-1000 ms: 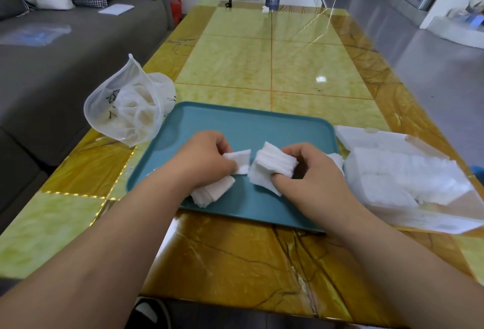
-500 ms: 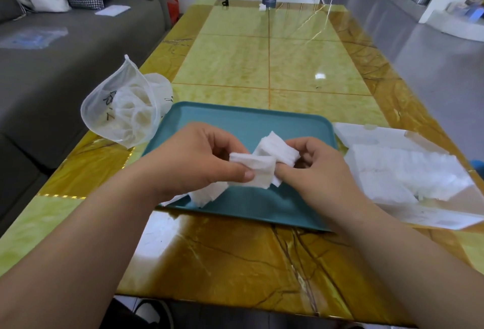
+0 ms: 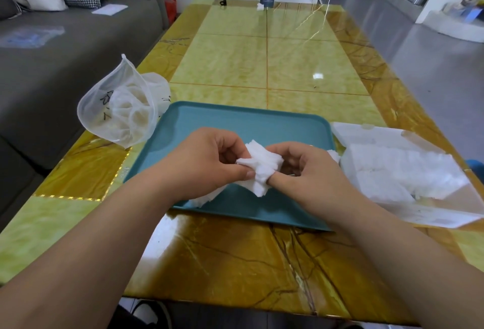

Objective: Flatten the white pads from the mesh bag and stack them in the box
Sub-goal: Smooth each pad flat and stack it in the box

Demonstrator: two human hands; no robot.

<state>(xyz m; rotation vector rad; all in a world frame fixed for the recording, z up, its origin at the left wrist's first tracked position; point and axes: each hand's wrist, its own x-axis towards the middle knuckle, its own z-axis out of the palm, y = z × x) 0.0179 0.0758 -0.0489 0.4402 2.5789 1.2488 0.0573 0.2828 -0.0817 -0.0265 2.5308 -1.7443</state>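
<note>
Head view: crumpled white pads [image 3: 258,169] are held just above the teal tray [image 3: 235,124], pinched btwn both hands. Left hand [image 3: 207,161] grips the left edge w/ thumb and curled fingers; right hand [image 3: 306,169] pinches the right side (a few more lie on the tray under the left wrist). Step in hand, prob.: pulling the wad flat. Next it needs smoothing, then a carry right to the box [image 3: 432,213], squared onto the pads already there. Mesh bag [image 3: 120,116] sits left of the tray on the table [image 3: 262,66], more inside.
</note>
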